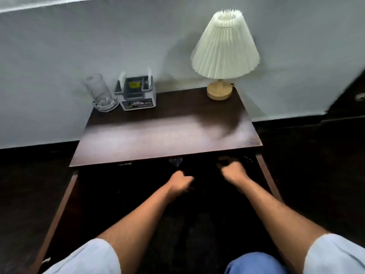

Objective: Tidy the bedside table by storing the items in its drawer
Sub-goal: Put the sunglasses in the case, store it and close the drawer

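Fingers (189, 179) of the left hand (180, 182) and right hand (234, 172) were curled inside the pulled-out drawer (59, 210); whether anything was gripped could not be told. A glass (98, 93) and grey box (136, 95) were seen on the tabletop (158, 139).

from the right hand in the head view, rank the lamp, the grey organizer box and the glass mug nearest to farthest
From the right hand, down in the drawer:
1. lamp, back right corner of the table.
2. grey organizer box, back left.
3. glass mug, back left corner, just left of the box.
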